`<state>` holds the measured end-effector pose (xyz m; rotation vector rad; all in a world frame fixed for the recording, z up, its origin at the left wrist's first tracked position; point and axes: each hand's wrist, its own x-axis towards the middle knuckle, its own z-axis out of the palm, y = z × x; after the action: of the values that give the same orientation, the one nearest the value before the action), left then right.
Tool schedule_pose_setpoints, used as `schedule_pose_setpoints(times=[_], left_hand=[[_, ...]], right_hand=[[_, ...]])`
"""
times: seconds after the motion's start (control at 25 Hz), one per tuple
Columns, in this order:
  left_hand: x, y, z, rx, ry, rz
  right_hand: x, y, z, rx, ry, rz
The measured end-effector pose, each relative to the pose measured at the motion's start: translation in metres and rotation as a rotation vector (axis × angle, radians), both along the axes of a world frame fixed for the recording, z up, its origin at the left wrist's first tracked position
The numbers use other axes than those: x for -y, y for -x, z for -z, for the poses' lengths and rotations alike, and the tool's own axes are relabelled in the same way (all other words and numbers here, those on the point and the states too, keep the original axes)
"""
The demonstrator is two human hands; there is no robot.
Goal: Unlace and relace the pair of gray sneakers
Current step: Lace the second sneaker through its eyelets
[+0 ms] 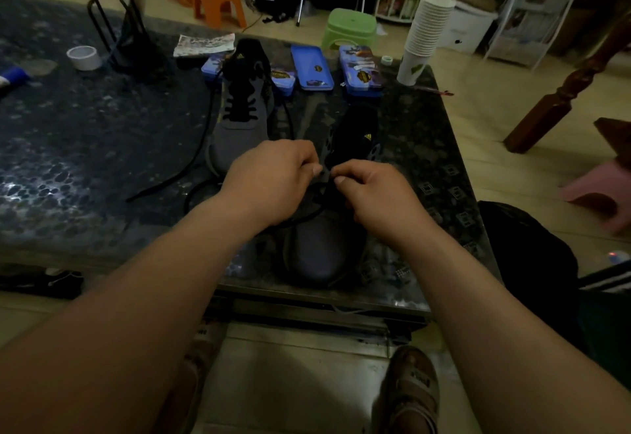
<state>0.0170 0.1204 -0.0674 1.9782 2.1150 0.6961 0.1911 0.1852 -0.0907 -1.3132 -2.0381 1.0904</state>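
Dark stone surface [102, 147], bearing both sneakers. The far sneaker [239, 126] stands behind and to the left, toe toward me. Its lace [191, 167] crosses only the lower eyelets, and the loose ends trail over the surface.

The near sneaker [324, 246] lies close to the surface's near edge, toe toward me, partly under my hands. My left hand [269, 181] and right hand [372, 191] meet above its throat. The fingers [316, 170] of each are curled, thumb pressed to forefinger, pinching the near lace [327, 191] between them. I cannot tell which eyelet it is at, since the light is dim and my hands cover the row.

Likely faults from here:
- In this gloom I may skip or double an eyelet.
- So small a pinch may let the lace slip free.
- A hard pull toward me could drag the near sneaker off the edge, since nothing steadies it.
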Motion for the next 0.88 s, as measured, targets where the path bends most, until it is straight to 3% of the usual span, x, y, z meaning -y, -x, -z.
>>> schedule_pose_setpoints(times=[0.12,0.32,0.56,0.88], left_hand=[[-0.004,-0.002,0.005,0.017,0.021,0.001],[-0.005,0.001,0.008,0.273,0.095,-0.039],[-0.002,0.0,0.009,0.415,0.207,-0.018],[0.0,-0.011,0.013,0.28,0.198,-0.11]], right_hand=[[-0.003,0.006,0.005,0.018,-0.036,0.006],[-0.009,0.008,0.004,0.071,-0.04,-0.012],[-0.003,0.011,0.006,0.046,-0.079,0.03],[0.009,0.001,-0.011,-0.012,-0.129,0.074]])
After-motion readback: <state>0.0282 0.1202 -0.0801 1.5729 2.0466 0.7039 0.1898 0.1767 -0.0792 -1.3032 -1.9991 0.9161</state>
